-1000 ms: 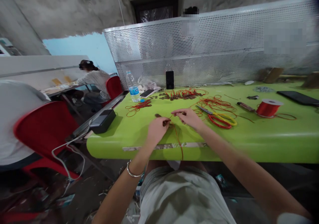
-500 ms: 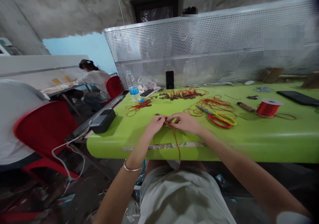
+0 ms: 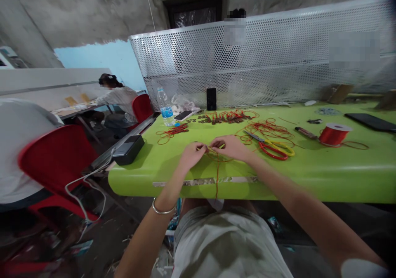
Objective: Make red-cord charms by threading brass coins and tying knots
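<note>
My left hand (image 3: 194, 152) and my right hand (image 3: 228, 147) meet over the front of the green table, fingertips pinched a short gap apart. Between them runs a red cord (image 3: 217, 175), and one end hangs down past the table edge. The fingers cover most of the part being held, so any knot or coin there cannot be made out. Right of my right hand lie scissors (image 3: 274, 148) with one red and one yellow handle, beside a loose tangle of red cord (image 3: 269, 129). Beyond the hands lies a row of dark coin-like discs (image 3: 229, 119) strung with red cord.
A spool of red cord (image 3: 334, 135), a box cutter (image 3: 305, 133) and a dark phone (image 3: 371, 122) lie to the right. At left stand a water bottle (image 3: 167, 111) and a black box (image 3: 128, 149). A perforated metal screen (image 3: 192, 71) closes the back. Co-workers sit at left.
My hands have drawn slightly apart, with cord now showing between the fingertips. The hanging cord end has swung a little left, and a loop of cord shows below my right hand.
</note>
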{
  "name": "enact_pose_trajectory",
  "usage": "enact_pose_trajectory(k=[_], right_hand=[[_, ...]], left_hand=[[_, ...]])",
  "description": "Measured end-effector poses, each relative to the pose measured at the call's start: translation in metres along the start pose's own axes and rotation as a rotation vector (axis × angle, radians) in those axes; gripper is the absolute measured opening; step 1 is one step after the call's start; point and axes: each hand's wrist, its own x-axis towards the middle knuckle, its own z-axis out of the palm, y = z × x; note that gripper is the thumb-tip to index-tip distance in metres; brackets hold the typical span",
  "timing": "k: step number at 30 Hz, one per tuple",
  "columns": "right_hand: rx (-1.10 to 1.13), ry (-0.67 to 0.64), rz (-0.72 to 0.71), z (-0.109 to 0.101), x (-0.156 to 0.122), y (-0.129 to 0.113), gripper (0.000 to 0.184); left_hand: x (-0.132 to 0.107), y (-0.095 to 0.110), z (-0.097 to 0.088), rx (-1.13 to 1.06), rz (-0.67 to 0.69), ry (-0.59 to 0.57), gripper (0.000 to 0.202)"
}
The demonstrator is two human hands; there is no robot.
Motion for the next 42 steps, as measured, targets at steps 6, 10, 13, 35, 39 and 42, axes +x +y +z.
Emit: enact_pose_trajectory(k=[6, 10, 13, 35, 39, 42], right_hand=[[-0.007, -0.088, -0.007, -0.003, 0.012, 0.015, 0.023], [0.028, -0.115, 0.019, 0.001, 0.015, 0.02, 0.026], [0.04, -0.12, 0.048, 0.003, 0.016, 0.021, 0.026], [-0.319, -0.209, -0.26, -0.007, 0.023, 0.045, 0.028], [-0.354, -0.203, -0.272, -0.011, 0.018, 0.048, 0.021], [-0.363, -0.21, -0.257, -0.013, 0.016, 0.052, 0.019]], left_hand=[[-0.016, 0.001, -0.008, 0.327, 0.072, -0.079, 0.027], [-0.023, 0.001, -0.005, 0.485, 0.119, -0.001, 0.023], [-0.028, 0.004, -0.001, 0.629, 0.174, 0.111, 0.023], [-0.025, -0.011, 0.001, 0.575, 0.453, -0.035, 0.027], [-0.026, -0.01, 0.001, 0.557, 0.443, -0.022, 0.028], [-0.024, -0.003, 0.003, 0.591, 0.385, -0.008, 0.031]])
